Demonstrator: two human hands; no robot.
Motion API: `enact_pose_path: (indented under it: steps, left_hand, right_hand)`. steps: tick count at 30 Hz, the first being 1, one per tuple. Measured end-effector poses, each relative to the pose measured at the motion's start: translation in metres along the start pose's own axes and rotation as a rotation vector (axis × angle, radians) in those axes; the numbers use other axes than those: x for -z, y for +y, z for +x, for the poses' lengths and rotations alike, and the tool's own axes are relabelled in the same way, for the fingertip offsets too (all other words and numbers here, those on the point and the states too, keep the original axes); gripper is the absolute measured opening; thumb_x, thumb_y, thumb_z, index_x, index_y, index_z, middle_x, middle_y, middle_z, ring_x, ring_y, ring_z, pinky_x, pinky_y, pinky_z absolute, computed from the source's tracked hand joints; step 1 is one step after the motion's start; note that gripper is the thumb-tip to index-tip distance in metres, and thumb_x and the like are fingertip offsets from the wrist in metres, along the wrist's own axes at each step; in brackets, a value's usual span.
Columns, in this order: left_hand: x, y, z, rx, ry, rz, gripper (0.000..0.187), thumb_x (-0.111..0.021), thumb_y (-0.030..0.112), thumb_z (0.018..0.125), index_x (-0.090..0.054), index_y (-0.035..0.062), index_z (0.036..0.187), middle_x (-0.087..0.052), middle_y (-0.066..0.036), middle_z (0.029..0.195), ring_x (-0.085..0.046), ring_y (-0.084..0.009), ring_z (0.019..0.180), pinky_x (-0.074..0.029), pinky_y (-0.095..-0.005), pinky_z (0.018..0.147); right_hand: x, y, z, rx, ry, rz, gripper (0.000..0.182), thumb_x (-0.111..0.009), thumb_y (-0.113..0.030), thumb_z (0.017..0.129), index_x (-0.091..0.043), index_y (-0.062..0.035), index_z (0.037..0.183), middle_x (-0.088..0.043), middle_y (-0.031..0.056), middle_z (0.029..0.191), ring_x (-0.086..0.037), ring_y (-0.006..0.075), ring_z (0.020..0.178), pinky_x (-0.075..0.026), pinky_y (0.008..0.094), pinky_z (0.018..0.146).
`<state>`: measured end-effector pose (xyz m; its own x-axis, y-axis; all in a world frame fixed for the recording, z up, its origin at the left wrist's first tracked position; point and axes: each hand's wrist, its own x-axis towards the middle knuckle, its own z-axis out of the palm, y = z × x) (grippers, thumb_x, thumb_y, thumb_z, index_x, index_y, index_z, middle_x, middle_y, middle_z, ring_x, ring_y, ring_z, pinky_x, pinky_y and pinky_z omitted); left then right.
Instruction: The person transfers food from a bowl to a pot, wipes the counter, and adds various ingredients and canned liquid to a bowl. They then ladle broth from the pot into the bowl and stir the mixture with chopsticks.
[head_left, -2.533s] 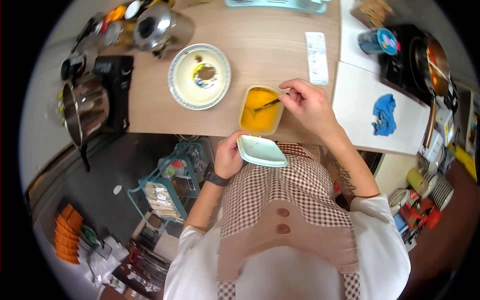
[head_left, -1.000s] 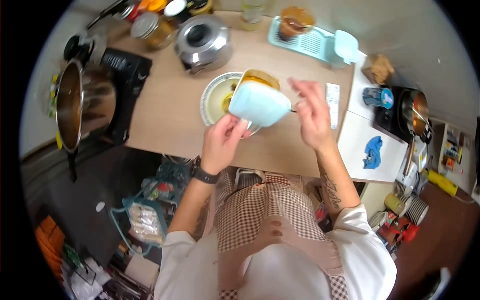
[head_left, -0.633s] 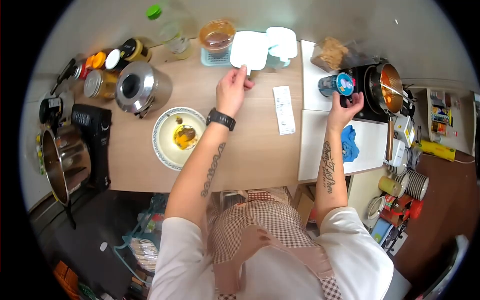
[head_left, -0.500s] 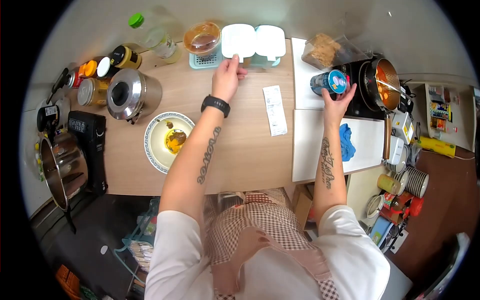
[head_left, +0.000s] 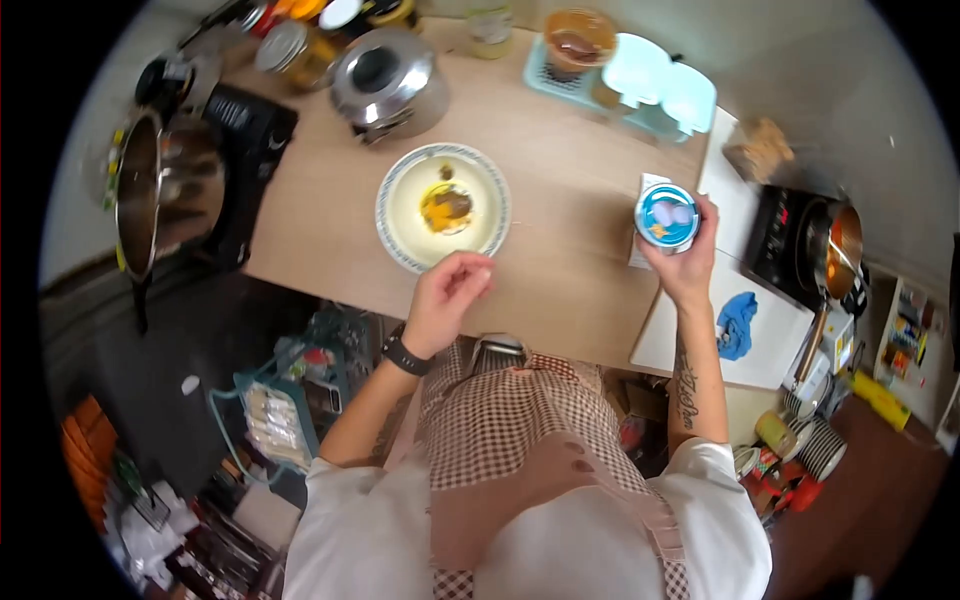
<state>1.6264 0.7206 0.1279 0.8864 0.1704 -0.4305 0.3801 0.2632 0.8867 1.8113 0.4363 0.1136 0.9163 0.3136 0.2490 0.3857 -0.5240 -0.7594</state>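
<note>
My right hand [head_left: 687, 258] is wrapped round a blue can [head_left: 667, 217] with pale round shapes on its top, held above the receipt [head_left: 640, 247] at the right of the wooden table. Near the lower rim of the bowl [head_left: 393, 212], my left hand [head_left: 455, 297] hovers with its fingers curled and thumb close to them. Whether it pinches anything small cannot be made out. Inside the patterned bowl lie a yellow substance and brown paste [head_left: 446, 207].
Behind the bowl stands a lidded metal pot [head_left: 390, 85]. A turquoise container [head_left: 640, 70] is at the back. At right are a blue cloth [head_left: 737, 326] and a pan of red food [head_left: 842, 250]. A large steel pot [head_left: 190, 185] stands left.
My left hand has left the turquoise container and come back beside the bowl. My right hand has carried the can leftward from the white surface to over the receipt. The view has shifted.
</note>
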Motion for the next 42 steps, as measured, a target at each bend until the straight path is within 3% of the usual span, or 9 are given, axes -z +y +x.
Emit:
enact_pose_path:
  steps: [2,5,9,14,17,25,28,36,42]
  left_hand:
    - [0.027,-0.019,-0.026,0.003,0.101,0.020,0.019,-0.061,0.014,0.098,-0.064,-0.0002,0.110,-0.066,-0.003,0.090,-0.062,-0.0087,0.082,-0.051,-0.0238,0.076]
    - [0.060,-0.038,-0.049,-0.002,0.237,0.056,0.018,-0.062,0.014,0.097,-0.065,-0.0003,0.108,-0.067,-0.003,0.090,-0.063,-0.0087,0.082,-0.052,-0.0239,0.075]
    - [0.089,-0.054,-0.058,-0.068,0.337,0.069,0.017,-0.064,0.012,0.095,-0.065,-0.0008,0.106,-0.068,-0.002,0.088,-0.062,-0.0074,0.079,-0.051,-0.0227,0.073]
    - [0.111,-0.062,-0.053,-0.080,0.372,0.029,0.016,-0.065,0.012,0.095,-0.066,-0.0016,0.102,-0.066,-0.001,0.084,-0.061,-0.0067,0.077,-0.050,-0.0220,0.071]
    - [0.127,-0.072,-0.043,-0.109,0.360,0.059,0.029,-0.066,0.016,0.094,-0.059,-0.0014,0.117,-0.067,-0.005,0.091,-0.062,-0.0099,0.081,-0.052,-0.0241,0.073]
    - [0.116,-0.090,-0.002,-0.095,0.268,0.055,0.085,-0.074,0.033,0.088,-0.024,0.0029,0.151,-0.055,-0.020,0.126,-0.065,-0.0222,0.098,-0.056,-0.0343,0.082]
    - [0.112,-0.087,0.001,-0.042,0.217,0.013,0.082,-0.070,0.021,0.092,-0.018,-0.0005,0.152,-0.052,-0.018,0.129,-0.062,-0.0170,0.101,-0.052,-0.0306,0.087]
    - [0.111,-0.106,0.009,-0.082,0.225,-0.069,0.084,-0.072,0.030,0.090,-0.022,0.0002,0.151,-0.053,-0.021,0.130,-0.066,-0.0186,0.093,-0.055,-0.0312,0.079]
    - [0.113,-0.097,0.010,-0.025,0.206,-0.233,0.081,-0.070,0.021,0.092,-0.020,0.0014,0.152,-0.050,-0.019,0.134,-0.063,-0.0152,0.096,-0.055,-0.0285,0.077]
  right_hand:
    - [-0.032,-0.034,0.005,0.168,-0.124,-0.049,0.081,-0.088,-0.013,0.055,-0.048,-0.0035,0.125,-0.054,0.0163,0.115,-0.055,0.0366,0.110,-0.041,0.0469,0.103]
    - [-0.082,-0.076,0.012,0.391,-0.257,-0.245,0.080,-0.087,-0.014,0.056,-0.051,-0.0065,0.126,-0.054,0.0141,0.116,-0.052,0.0339,0.114,-0.032,0.0612,0.108]
    - [-0.118,-0.114,0.021,0.547,-0.414,-0.470,0.069,-0.078,-0.009,0.063,-0.052,-0.0125,0.126,-0.053,0.0127,0.118,-0.051,0.0307,0.117,-0.031,0.0575,0.110]
    - [-0.132,-0.134,0.036,0.679,-0.454,-0.645,0.068,-0.077,-0.008,0.062,-0.052,-0.0133,0.124,-0.053,0.0118,0.117,-0.052,0.0291,0.116,-0.034,0.0541,0.108]
    - [-0.132,-0.141,0.043,0.730,-0.450,-0.715,0.068,-0.078,-0.008,0.060,-0.053,-0.0127,0.123,-0.053,0.0122,0.117,-0.052,0.0290,0.116,-0.035,0.0532,0.107]
    - [-0.136,-0.150,0.048,0.677,-0.421,-0.751,0.063,-0.078,-0.008,0.063,-0.054,-0.0134,0.122,-0.053,0.0127,0.117,-0.052,0.0292,0.114,-0.035,0.0512,0.107]
    - [-0.136,-0.149,0.045,0.656,-0.416,-0.756,0.063,-0.078,-0.009,0.064,-0.055,-0.0133,0.122,-0.053,0.0126,0.116,-0.053,0.0291,0.113,-0.035,0.0511,0.107]
    - [-0.126,-0.145,0.033,0.539,-0.401,-0.680,0.064,-0.080,-0.010,0.063,-0.055,-0.0122,0.122,-0.053,0.0134,0.116,-0.052,0.0315,0.111,-0.035,0.0507,0.106]
    - [-0.115,-0.148,0.020,0.247,-0.355,-0.415,0.073,-0.084,-0.013,0.060,-0.051,-0.0080,0.125,-0.053,0.0161,0.117,-0.049,0.0376,0.114,-0.036,0.0486,0.103]
